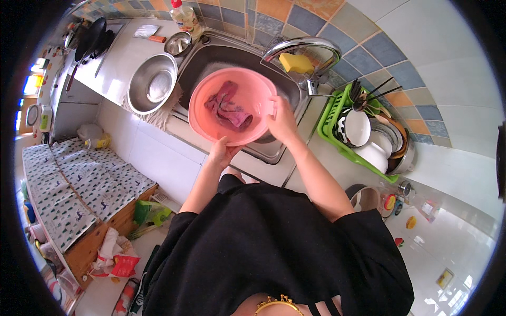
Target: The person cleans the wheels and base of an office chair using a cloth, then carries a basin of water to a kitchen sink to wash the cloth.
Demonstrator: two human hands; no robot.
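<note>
Both my hands hold a pink plastic basin (259,91) over the stainless-steel sink (221,55). My left hand (223,154) grips its near rim, thumb on top and fingers beneath. At the right side, my right hand (282,120) is closed around the rim by the handle. Inside the basin lies a crumpled, damp-looking purple-pink cloth (229,108). Whether any water is under the cloth, I cannot tell. The basin hides much of the sink's bowl.
Behind the sink arches a chrome faucet (304,41), with a yellow sponge (296,63) beside it. A steel bowl (152,83), a small metal bowl (178,44) and a cleaver (148,32) are at left. A green dish rack (330,118) holding dishes stands at right.
</note>
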